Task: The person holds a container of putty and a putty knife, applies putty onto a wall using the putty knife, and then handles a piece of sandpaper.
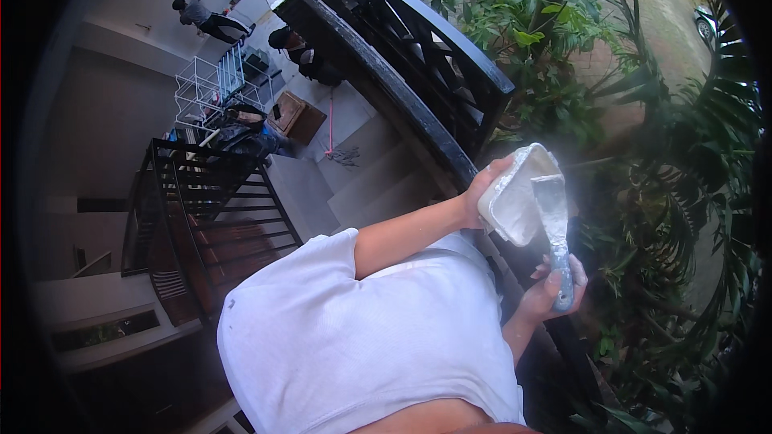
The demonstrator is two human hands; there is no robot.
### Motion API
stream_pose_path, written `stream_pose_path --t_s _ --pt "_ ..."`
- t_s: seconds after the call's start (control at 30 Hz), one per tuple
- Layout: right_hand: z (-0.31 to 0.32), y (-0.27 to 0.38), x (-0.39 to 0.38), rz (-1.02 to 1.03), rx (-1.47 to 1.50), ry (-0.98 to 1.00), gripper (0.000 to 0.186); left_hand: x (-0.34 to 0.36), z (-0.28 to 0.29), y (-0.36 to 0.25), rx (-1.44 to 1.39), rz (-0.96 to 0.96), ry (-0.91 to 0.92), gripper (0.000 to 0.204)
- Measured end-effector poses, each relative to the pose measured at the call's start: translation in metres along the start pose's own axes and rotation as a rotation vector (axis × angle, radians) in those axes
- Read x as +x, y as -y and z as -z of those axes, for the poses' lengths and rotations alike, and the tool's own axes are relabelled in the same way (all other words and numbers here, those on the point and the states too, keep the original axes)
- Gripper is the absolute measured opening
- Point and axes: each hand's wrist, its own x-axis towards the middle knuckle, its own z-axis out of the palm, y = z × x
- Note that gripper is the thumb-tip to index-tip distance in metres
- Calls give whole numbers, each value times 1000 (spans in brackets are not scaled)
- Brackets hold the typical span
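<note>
Two bare hands show in my feed, each closed on something. My left hand has its fingers gripping the side of a white-smeared tub, held tilted with the opening showing. My right hand wraps its fingers around the handle of a putty knife, whose coated blade stands across the tub's mouth; I cannot tell whether they touch. Farther out I see leafy plants, a black railing and, well apart, a brown box.
</note>
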Motion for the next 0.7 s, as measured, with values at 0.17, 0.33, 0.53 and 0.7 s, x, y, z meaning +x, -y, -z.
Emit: stream_pose_path --t_s 0.17,0.33,0.53,0.7 --pt "-1 1 -5 15 -16 -35 47 7 3 -1 56 97 31 60" --pt "-11 -4 -7 23 -33 -126 45 16 6 -12 53 200 -12 60" --pt "-20 -11 -8 -21 11 -229 45 32 10 -31 -36 309 92 59" --pt "-27 -15 -7 -16 37 -293 45 45 12 -39 -27 300 43 62"
